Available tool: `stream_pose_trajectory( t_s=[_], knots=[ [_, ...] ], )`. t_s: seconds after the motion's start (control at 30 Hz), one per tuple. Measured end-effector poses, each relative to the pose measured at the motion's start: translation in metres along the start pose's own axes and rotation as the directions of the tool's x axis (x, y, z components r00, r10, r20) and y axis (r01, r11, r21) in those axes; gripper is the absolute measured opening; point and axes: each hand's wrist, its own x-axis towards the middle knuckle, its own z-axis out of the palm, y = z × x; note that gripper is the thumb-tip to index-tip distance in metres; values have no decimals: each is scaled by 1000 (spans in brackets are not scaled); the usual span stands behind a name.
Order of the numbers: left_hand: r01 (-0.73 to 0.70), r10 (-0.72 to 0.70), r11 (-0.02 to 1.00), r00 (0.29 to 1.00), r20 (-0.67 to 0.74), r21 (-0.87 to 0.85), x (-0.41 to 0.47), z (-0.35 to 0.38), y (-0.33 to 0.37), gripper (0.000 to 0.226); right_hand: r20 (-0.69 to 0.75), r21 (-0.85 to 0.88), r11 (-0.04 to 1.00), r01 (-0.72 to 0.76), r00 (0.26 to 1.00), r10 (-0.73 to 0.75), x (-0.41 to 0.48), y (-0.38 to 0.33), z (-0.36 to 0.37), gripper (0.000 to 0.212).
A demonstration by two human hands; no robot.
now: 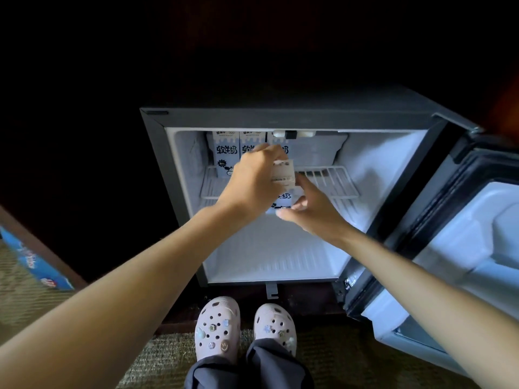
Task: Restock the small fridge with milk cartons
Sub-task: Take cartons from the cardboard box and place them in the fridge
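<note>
Gripped by fingers of the left hand and right hand, the carton was best slid upright onto the shelf.

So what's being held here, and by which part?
A milk carton: the left hand grips its top end and the right hand holds its lower end.
</note>
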Motion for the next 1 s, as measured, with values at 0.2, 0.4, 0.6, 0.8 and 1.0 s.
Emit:
stream_pose_trajectory(
  t_s=[0.2,0.4,0.6,0.8,1.0],
  knots=[
    [-201,191,975,976,107,91,7,23,8,52,-284,-73,997,-27,959,5,16,12,-23,28],
    [10,-53,987,964,260,163,17,39,-15,77,-350,74,995,-62,933,84,41,36,-39,37],
    [109,-176,962,949,260,252,41,51,-45,35,-297,358,922,-144,919,259,75,39,-50,40],
    [164,-205,968,955,216,192,61,66,-57,19,-155,406,898,-168,956,249,95,47,-55,47],
    [189,-216,969,959,181,156,69,70,-70,30,-102,439,886,-146,972,211,102,56,-55,53]
  ],
)
